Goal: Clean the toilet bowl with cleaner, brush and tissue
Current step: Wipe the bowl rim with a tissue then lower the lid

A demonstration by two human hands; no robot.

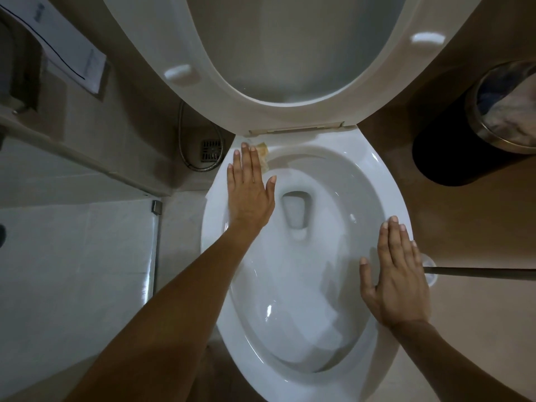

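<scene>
The white toilet bowl (374,181) fills the middle of the head view, its seat and lid (278,108) raised. My left hand (251,185) lies flat with straight fingers on the far left rim, pressing a yellowish piece of tissue (263,153) that shows past the fingertips. My right hand (397,274) rests flat on the right rim with fingers straight and holds nothing. A long brush handle (481,271) runs in from the right edge to a white holder (429,264) partly hidden behind my right hand.
A black bin with a metal rim (475,132) stands on the brown floor at the right. A metal spray hose (188,146) and a floor drain (211,150) lie left of the bowl. A glass partition with a metal edge (156,242) runs along the left.
</scene>
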